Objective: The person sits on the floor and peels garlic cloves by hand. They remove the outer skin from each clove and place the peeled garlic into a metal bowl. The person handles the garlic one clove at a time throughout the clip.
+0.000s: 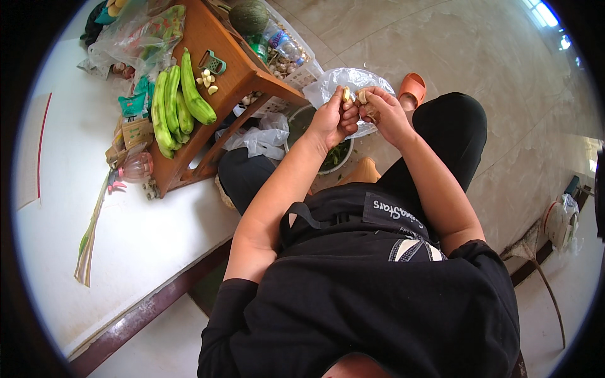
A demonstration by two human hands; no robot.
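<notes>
My left hand (333, 118) pinches a pale yellow garlic clove (346, 93) between thumb and fingers. Close beside it, my right hand (385, 111) grips a piece of garlic (362, 96) with papery skin hanging from it. Whether that piece is a whole clove or mostly skin, I cannot tell. Under both hands spreads a clear plastic bag (338, 78), partly over a round bucket (349, 152) with green plant scraps in it. To the left, several peeled garlic cloves (207, 79) lie on a wooden table (231, 45).
Beside the cloves are a green peeler (215, 63) and several long green gourds (191, 92). A plastic crate (309, 71) behind the table holds garlic bulbs, bottles and a pumpkin (249, 17). A pink-tinted spray bottle (137, 166) is at the table's wall side.
</notes>
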